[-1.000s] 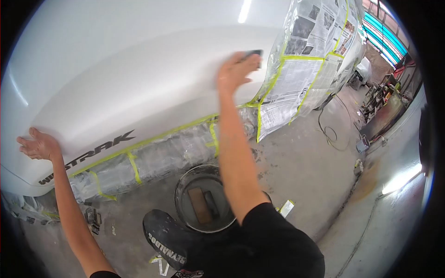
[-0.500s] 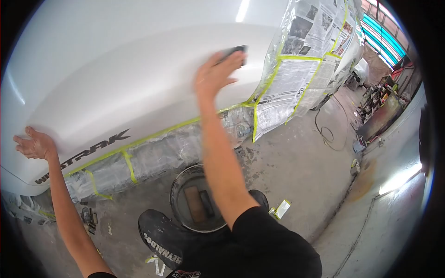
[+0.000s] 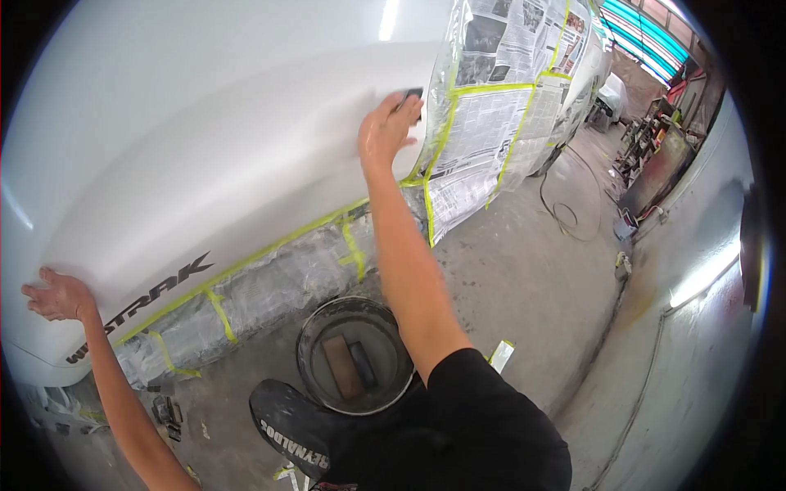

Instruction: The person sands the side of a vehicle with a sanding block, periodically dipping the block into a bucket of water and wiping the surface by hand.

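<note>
My right hand [image 3: 389, 135] presses a dark piece of sandpaper [image 3: 414, 96] to the white car door panel [image 3: 213, 164], near the panel's right edge. Its palm and fingers cover most of the sheet. On the lower left of the same panel rests my left hand [image 3: 59, 295], fingers apart and nothing in them. Dark "WILDTRAK"-style lettering [image 3: 160, 296], partly hidden by my left wrist, runs along the panel's lower edge. Newspaper masking [image 3: 483, 123] with yellow-green tape borders the panel close to the right of the sandpaper.
A round bucket [image 3: 304, 360] between my feet holds a brown block [image 3: 342, 367] and a dark block [image 3: 363, 364]. Plastic sheeting [image 3: 270, 290] covers the sill. A hose [image 3: 565, 217] lies on the concrete floor. Cluttered items [image 3: 655, 151] stand along the right wall.
My right hand and the sandpaper have moved right along the panel, nearer the masked edge. My left hand stays on the lower left of the panel. The camera view has shifted right.
</note>
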Tool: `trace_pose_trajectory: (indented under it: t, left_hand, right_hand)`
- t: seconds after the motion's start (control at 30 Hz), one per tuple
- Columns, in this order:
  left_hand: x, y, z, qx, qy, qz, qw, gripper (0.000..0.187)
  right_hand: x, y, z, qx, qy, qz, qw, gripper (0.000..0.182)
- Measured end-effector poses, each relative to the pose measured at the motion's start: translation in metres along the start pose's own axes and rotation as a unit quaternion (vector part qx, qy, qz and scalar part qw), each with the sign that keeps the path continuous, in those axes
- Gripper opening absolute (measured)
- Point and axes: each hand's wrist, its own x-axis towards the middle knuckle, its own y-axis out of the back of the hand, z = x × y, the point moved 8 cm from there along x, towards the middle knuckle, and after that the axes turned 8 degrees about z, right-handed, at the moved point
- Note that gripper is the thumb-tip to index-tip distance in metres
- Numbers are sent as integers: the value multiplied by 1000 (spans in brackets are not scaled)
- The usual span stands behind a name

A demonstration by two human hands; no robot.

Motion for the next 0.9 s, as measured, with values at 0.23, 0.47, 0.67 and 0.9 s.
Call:
trace_pose_trajectory:
  t: [0.23, 0.47, 0.67, 0.9]
  left_hand:
    - [-4, 6, 8, -16, 17, -11, 1000, 79]
    - [-2, 7, 12, -27, 18, -27, 999, 79]
    - [-2, 5, 9, -13, 4, -16, 1000, 78]
    - [-4, 2, 3, -31, -20, 8, 999, 75]
  right_hand:
    - [6, 9, 12, 21, 70, -8, 997, 66]
    - [24, 11, -5, 58, 103, -4, 993, 64]
    - [33, 15, -26, 118, 158, -1, 980, 58]
    - [-16, -2, 26, -39, 248, 24, 968, 56]
